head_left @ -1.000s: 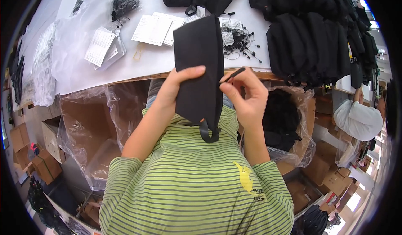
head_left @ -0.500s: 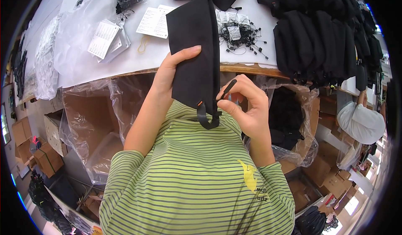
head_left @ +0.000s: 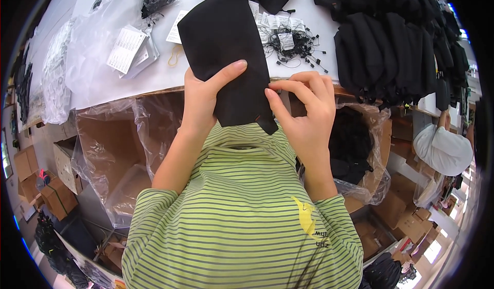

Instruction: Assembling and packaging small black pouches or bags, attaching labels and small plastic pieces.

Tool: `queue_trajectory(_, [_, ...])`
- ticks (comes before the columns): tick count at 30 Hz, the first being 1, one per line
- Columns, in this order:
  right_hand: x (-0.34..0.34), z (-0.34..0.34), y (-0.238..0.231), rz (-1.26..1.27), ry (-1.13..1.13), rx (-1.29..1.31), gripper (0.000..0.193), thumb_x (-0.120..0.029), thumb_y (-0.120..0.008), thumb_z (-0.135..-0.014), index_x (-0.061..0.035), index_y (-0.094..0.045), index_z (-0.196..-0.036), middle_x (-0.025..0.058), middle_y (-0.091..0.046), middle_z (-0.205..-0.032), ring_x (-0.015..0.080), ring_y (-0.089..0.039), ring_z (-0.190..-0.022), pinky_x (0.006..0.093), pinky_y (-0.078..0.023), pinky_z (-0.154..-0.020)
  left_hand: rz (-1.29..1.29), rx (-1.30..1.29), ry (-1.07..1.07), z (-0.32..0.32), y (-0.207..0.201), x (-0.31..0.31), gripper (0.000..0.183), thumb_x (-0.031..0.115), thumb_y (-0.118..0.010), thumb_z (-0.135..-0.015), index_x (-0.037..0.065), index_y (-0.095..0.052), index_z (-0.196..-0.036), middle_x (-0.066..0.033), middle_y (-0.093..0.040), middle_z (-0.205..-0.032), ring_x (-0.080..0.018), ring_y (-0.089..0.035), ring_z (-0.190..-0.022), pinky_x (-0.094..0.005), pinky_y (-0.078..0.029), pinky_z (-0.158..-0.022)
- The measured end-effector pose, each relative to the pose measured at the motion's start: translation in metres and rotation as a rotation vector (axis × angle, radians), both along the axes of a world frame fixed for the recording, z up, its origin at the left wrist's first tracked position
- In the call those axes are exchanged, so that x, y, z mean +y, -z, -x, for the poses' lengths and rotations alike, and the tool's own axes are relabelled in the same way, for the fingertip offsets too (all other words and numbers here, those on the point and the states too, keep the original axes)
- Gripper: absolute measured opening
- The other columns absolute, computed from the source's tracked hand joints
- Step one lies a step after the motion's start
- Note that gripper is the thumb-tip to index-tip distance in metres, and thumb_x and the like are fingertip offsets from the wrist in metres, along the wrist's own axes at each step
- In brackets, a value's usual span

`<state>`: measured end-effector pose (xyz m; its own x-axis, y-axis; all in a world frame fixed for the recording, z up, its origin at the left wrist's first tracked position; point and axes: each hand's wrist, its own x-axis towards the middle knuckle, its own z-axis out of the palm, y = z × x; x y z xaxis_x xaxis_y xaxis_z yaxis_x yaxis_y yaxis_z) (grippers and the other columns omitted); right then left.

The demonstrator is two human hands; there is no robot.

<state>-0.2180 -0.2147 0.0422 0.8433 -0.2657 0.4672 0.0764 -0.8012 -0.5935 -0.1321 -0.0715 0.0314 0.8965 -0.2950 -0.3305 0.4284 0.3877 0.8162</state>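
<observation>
A flat black fabric pouch (head_left: 226, 47) is held up in front of my chest, tilted with its top leaning left. My left hand (head_left: 206, 93) grips it from the left side, thumb across the front and the other fingers hidden behind. At the pouch's right edge, my right hand (head_left: 304, 101) has thumb and index finger closed in a pinch; the pull tab seen earlier is hidden now. A short black loop (head_left: 267, 124) with a small orange mark hangs at the lower right corner. Just beyond the pouch lies a heap of tags with black strings (head_left: 290, 41).
Rows of black pouches (head_left: 375, 57) fill the right of the white table (head_left: 206, 73). White printed tags (head_left: 126, 49) and clear plastic bags lie at the left. Below the edge stand plastic-lined cartons (head_left: 110, 150), the right one holding black items. Another person (head_left: 442, 147) is at far right.
The pouch has tilted left and turned its front more toward me. My right hand has moved up slightly along its right edge, and the black pull tab is out of sight.
</observation>
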Motion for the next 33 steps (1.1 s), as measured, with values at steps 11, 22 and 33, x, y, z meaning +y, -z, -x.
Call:
queue_trajectory(11, [-0.0028, -0.0034, 0.0038, -0.124, 0.012, 0.047, 0.011, -0.008, -0.073, -0.067, -0.0102, -0.069, -0.076, -0.0023, -0.061, -0.069, 0.0186, -0.049, -0.07, 0.0301, -0.041, -0.062, -0.014, -0.035, -0.049, -0.0028, 0.0015, 0.0029, 0.036, 0.004, -0.076, -0.075, -0.003, -0.06, -0.105, -0.0105, -0.066, -0.096, -0.017, -0.066, -0.082, -0.0276, -0.055, -0.073])
queue_trajectory(22, [0.0019, -0.0059, 0.0007, -0.063, -0.054, 0.07, 0.01, -0.003, -0.072, -0.068, -0.0074, -0.071, -0.077, -0.0012, -0.061, -0.069, 0.0167, -0.048, -0.071, 0.0279, -0.042, -0.062, -0.087, -0.088, -0.033, 0.0015, 0.0061, 0.0015, 0.035, 0.005, -0.077, -0.074, -0.004, -0.06, -0.104, -0.0102, -0.066, -0.095, -0.016, -0.066, -0.081, -0.0272, -0.054, -0.072])
queue_trajectory(33, [-0.0018, -0.0039, 0.0057, -0.105, -0.015, 0.051, 0.009, -0.007, -0.073, -0.066, -0.0099, -0.068, -0.074, -0.0027, -0.06, -0.066, 0.018, -0.05, -0.068, 0.0293, -0.042, -0.062, -0.087, -0.061, -0.048, 0.0, 0.0066, 0.0009, 0.034, 0.005, -0.077, -0.074, -0.004, -0.06, -0.103, -0.0104, -0.066, -0.094, -0.0162, -0.066, -0.08, -0.027, -0.054, -0.072])
